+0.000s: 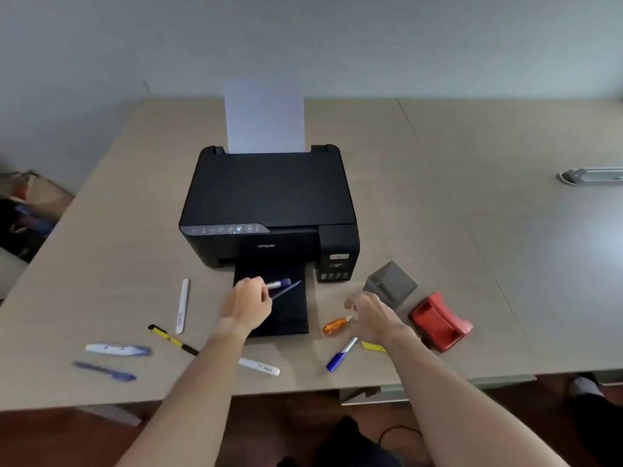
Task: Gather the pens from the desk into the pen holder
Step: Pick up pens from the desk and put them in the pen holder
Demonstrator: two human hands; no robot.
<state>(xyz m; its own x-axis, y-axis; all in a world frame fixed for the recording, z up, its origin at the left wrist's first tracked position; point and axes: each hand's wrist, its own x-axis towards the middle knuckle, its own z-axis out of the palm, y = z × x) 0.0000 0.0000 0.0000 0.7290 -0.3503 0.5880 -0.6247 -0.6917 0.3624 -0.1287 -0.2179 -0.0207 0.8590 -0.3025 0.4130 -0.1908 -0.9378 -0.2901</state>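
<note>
On the desk (438,156) six pens lie loose, left hand (247,303) grips two

A grey, box-shaped pen holder (391,285) is seen tilted at about 4 o'clock from the frame centre. Two pens (283,286), one blue-capped and one slim blue, are pinched together near the centre. On the worktop, a white pen (182,305), a yellow-black pen (172,339), two blurred blue-white pens (117,350), another white marker (260,366) and a blue-capped pen (341,354) are scattered from 5 to 8 o'clock.
</note>
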